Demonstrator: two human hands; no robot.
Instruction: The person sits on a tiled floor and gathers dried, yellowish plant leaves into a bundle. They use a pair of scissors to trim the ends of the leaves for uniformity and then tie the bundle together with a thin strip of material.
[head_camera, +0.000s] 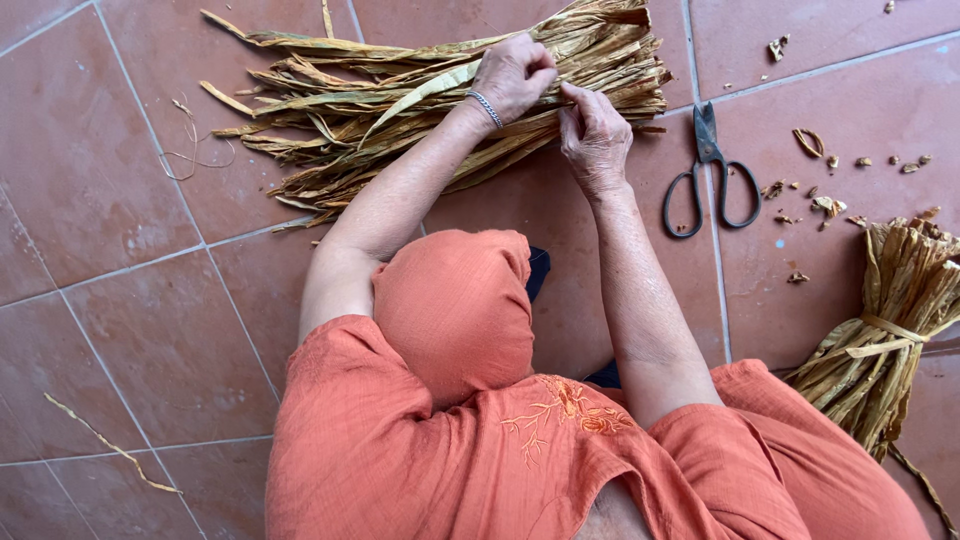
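Hands are working a bundle of dried leaves (440, 100) lying on the tiled floor (120, 200): left hand (513, 75) is closing its fingers around a strip, right hand (593, 135) is pinching beside it. Binding seems underway; tightening likely needs steady tension. Scissors (708, 175) are lying just right.
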